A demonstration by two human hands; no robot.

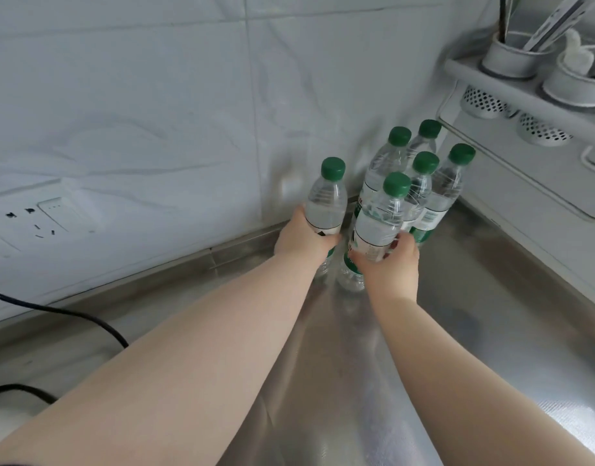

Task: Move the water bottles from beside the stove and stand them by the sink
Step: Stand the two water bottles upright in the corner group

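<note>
Several clear water bottles with green caps stand upright in the back corner of a steel counter [474,297]. My left hand [302,238] grips the leftmost bottle [324,205] around its label, slightly apart from the rest. My right hand [395,260] grips the front bottle [380,218] low on its body. Behind it stands a tight cluster of bottles [440,190] against the wall corner. Whether the two held bottles touch the counter is hidden by my hands.
A white wall rack [511,85] with utensil cups hangs at the upper right, above the cluster. A wall socket [50,213] sits on the left wall, and a black cable [87,319] runs along the counter's left side. Marbled wall tiles close the back.
</note>
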